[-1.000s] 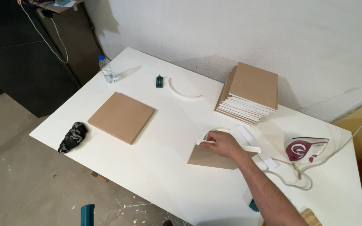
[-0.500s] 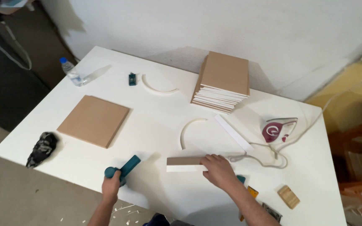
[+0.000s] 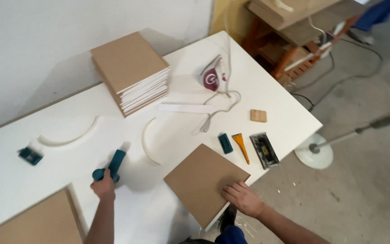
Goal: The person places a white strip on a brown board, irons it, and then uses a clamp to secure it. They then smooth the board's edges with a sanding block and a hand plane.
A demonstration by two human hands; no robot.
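Right hand flat on brown panel at table's near edge; left hand gripping teal tool.

Panel lies flat on the white table, its near corner overhanging the edge. Right hand rests on that corner, fingers spread, palm down, not closed around anything. Left hand, well left of the panel, is wrapped around the handle of a teal tool lying on the table. Just left of the panel: a curved white strip. Right of the panel: small teal block, orange scraper, dark sander. Beyond the panel: straight white strip, iron with its cord, stack of panels. Far left of the panel: another brown panel.
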